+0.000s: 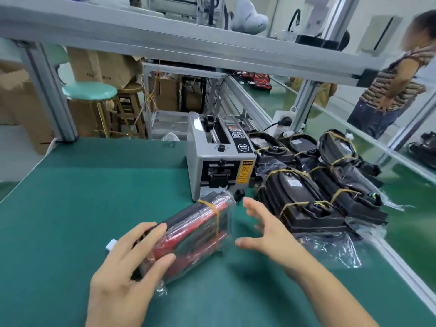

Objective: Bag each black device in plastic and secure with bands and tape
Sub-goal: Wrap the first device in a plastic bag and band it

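Note:
A black and red device (pixel 195 230) wrapped in clear plastic lies tilted on the green mat, with a yellowish rubber band (pixel 215 214) round its far end. My left hand (pixel 127 272) grips its near end, thumb below and fingers laid over the top. My right hand (pixel 262 230) hovers just right of the device, fingers spread and holding nothing. A small white piece (pixel 111 244) shows beside my left fingers.
A grey tape dispenser machine (pixel 218 156) stands behind the device. Several bagged, banded black devices (pixel 313 185) are piled to the right, with loose plastic (pixel 330 246) beneath. An aluminium frame rail (pixel 401 267) borders the mat's right edge. A person (pixel 396 90) stands at far right.

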